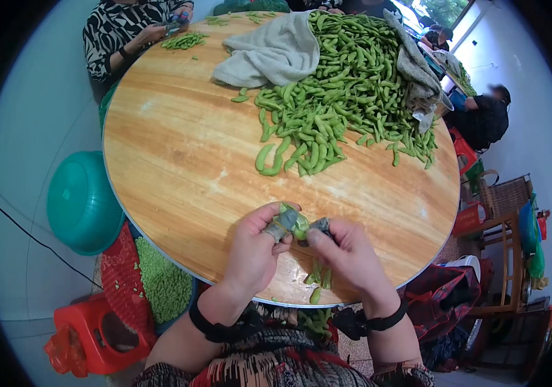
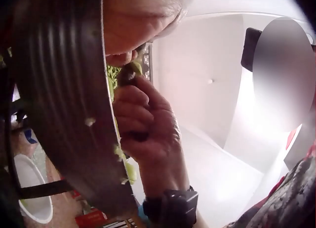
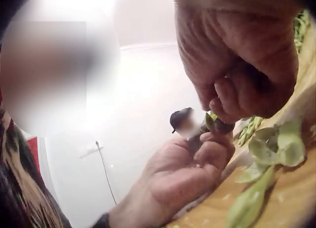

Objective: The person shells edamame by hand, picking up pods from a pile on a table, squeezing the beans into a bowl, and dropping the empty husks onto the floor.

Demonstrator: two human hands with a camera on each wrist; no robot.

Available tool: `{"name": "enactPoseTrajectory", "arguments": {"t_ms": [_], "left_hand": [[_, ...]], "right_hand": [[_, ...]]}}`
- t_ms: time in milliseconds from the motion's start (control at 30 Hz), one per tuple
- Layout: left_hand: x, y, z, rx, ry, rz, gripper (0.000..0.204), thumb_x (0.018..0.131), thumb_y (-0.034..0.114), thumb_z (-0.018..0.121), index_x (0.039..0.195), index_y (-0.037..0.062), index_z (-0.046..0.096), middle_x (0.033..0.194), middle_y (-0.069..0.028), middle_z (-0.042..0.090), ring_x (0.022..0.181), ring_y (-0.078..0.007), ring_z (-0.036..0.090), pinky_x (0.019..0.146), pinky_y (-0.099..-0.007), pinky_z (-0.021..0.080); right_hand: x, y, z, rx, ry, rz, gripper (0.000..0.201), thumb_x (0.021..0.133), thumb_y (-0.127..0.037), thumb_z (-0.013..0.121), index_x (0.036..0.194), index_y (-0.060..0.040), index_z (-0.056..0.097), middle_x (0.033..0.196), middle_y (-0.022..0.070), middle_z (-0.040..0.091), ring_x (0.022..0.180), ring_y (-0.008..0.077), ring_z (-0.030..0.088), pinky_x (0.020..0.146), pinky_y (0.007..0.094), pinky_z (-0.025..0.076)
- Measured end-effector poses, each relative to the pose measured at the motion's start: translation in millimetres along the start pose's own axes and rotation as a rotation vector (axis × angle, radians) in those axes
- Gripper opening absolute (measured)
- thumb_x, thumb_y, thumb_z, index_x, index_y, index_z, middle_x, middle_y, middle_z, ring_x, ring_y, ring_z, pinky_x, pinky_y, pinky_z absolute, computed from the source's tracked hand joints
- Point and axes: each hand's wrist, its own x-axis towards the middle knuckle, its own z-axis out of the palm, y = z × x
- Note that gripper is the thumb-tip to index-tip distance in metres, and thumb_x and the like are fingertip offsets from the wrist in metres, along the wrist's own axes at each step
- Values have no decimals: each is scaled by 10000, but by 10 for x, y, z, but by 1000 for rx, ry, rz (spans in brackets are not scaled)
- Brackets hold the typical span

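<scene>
Over the near part of the round wooden table (image 1: 179, 161), my left hand (image 1: 253, 248) grips a green soybean pod (image 1: 300, 227) between thumb and fingers. Opposite it, my right hand (image 1: 353, 255) pinches the pod's other side with curled fingers. Grey wraps cover some fingertips on both hands. In the right wrist view, the two hands meet at the pod, which is mostly hidden by fingers. Pods and split hulls (image 3: 289, 144) lie on the table just below the right hand.
A large heap of soybean pods (image 1: 359, 77) spreads across the far table beside a grey cloth (image 1: 269, 51). Shelled beans (image 1: 163, 277) fill a container at lower left, near a red stool (image 1: 102, 335) and green basin (image 1: 79, 203). Another person (image 1: 131, 32) sits at far left.
</scene>
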Motion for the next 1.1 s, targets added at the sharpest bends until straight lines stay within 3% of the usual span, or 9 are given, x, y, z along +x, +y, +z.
{"name": "enactPoseTrajectory", "arguments": {"t_ms": [133, 167, 467, 600, 667, 733, 900, 1000, 1100], "left_hand": [[-25, 14, 74, 17, 105, 8, 233, 840, -8, 459, 1048, 15, 561, 833, 2, 564, 620, -17, 426, 495, -147, 285], [-31, 12, 93, 71, 131, 14, 240, 836, -19, 456, 1048, 16, 563, 835, 6, 564, 626, -15, 431, 494, -146, 286], [-2, -99, 36, 282, 125, 83, 224, 865, -10, 424, 1020, 15, 585, 893, -16, 600, 655, -28, 489, 512, -153, 351], [-34, -25, -5, 115, 147, 3, 340, 763, -93, 379, 1011, -7, 596, 849, -22, 592, 630, -32, 459, 511, -150, 334], [-64, 41, -30, 70, 114, -21, 354, 772, -88, 368, 1032, -7, 594, 838, -17, 587, 614, -32, 446, 489, -153, 319], [-145, 164, -99, 114, 77, 16, 354, 772, -87, 374, 1039, -5, 591, 832, -15, 582, 608, -27, 436, 483, -153, 311], [-354, 332, -188, 303, 107, 73, 367, 764, -95, 377, 1056, -8, 582, 821, -23, 570, 597, -33, 424, 474, -154, 296], [-373, 344, -270, 88, 132, -39, 306, 789, -32, 462, 1078, -37, 561, 844, -21, 566, 582, -32, 407, 459, -143, 259], [-541, 505, -499, 293, 199, 294, 299, 805, 42, 484, 1089, -34, 538, 817, -18, 559, 562, -32, 392, 468, -143, 256]], "right_hand": [[-13, 107, 124, -506, 192, -319, 221, 793, -179, 672, 755, 15, 575, 579, 95, 570, 461, 125, 479, 455, 262, 401], [-8, 112, 164, -507, 229, -395, 219, 768, -155, 680, 709, 9, 548, 549, 158, 534, 420, 215, 495, 429, 304, 401], [-20, -17, 238, -956, 140, -647, 188, 760, -119, 599, 631, -25, 501, 584, 168, 545, 486, 323, 533, 433, 366, 406], [86, 64, 198, -720, 61, -496, 147, 765, -108, 593, 663, -14, 545, 578, 104, 572, 458, 222, 531, 438, 312, 393], [173, 201, 209, -9, 7, -155, 143, 769, -127, 609, 710, 2, 592, 581, 4, 554, 498, 80, 477, 467, 243, 370], [109, -52, 168, 39, -48, -37, 170, 777, -154, 622, 731, 9, 610, 590, -50, 502, 565, 19, 416, 496, 203, 350], [181, -262, 199, -375, -305, -123, 186, 767, -155, 606, 702, 17, 583, 546, -12, 465, 525, 44, 401, 467, 230, 337], [238, -382, 265, -497, -385, -145, 215, 765, -174, 623, 704, 26, 573, 518, 25, 448, 506, 70, 391, 466, 253, 344], [289, -546, 145, -594, -1031, -69, 213, 772, -187, 673, 737, 9, 597, 578, 40, 561, 527, 77, 480, 495, 268, 390]]}}
